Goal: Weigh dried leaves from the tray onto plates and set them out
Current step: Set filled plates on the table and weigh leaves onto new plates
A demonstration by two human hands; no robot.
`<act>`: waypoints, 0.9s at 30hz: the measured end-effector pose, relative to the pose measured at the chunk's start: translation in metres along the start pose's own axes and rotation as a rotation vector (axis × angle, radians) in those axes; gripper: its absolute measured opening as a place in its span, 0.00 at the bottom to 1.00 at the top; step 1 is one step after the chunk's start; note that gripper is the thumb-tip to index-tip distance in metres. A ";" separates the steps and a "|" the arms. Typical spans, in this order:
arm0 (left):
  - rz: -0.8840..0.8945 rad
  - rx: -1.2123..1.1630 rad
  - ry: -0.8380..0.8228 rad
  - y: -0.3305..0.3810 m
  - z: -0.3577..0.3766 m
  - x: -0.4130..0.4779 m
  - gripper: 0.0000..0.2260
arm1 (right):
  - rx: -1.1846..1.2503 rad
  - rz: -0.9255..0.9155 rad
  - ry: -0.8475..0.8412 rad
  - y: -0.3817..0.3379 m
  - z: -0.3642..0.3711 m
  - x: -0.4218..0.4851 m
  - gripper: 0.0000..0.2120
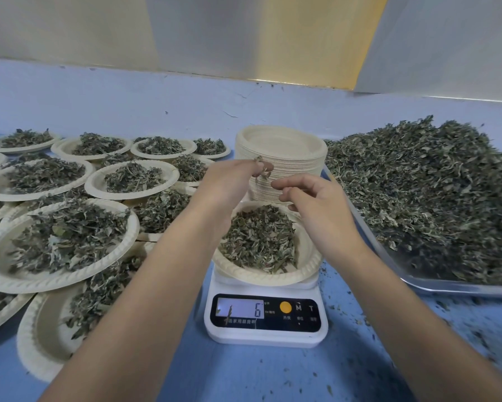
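Crinkly dried leaves fill a round ridged paper plate on the white plastic scale. Above the scale, the left hand pinches a few leaves; the right hand is loosely curled, empty. Right of the scale, a shiny metal tray holds the heap.

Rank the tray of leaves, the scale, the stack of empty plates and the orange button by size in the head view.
1. tray of leaves
2. scale and stack of empty plates, too alike to rank
3. orange button

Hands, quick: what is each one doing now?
Left hand: pinched shut on a few leaves.
Right hand: loosely open, holding nothing visible.
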State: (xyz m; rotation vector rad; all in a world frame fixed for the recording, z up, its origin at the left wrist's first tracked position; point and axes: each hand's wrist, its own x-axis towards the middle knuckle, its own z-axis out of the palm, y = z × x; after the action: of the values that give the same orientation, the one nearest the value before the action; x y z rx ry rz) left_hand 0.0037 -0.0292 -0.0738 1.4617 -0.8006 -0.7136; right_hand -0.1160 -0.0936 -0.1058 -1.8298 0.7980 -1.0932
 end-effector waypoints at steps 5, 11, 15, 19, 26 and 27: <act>-0.005 0.021 0.015 -0.004 0.000 0.002 0.09 | -0.007 0.012 0.001 -0.001 -0.001 -0.001 0.14; -0.010 0.013 0.009 -0.006 -0.002 0.005 0.10 | -0.016 0.019 0.008 -0.002 -0.001 -0.001 0.13; -0.019 0.001 0.015 -0.006 -0.002 0.005 0.09 | -0.017 0.029 0.008 -0.001 -0.001 -0.001 0.13; -0.016 -0.011 0.025 -0.005 -0.002 0.005 0.10 | -0.017 0.027 0.007 0.000 0.000 -0.001 0.13; -0.051 -0.282 -0.032 -0.002 0.003 0.004 0.10 | 0.004 0.015 0.043 0.001 -0.001 0.000 0.14; -0.062 -0.336 -0.041 -0.002 0.005 0.003 0.10 | 0.022 0.023 0.059 0.001 -0.002 0.001 0.13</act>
State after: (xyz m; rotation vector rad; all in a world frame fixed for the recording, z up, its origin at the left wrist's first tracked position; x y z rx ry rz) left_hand 0.0014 -0.0345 -0.0759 1.1749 -0.6332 -0.8819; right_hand -0.1176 -0.0953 -0.1056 -1.7724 0.8363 -1.1413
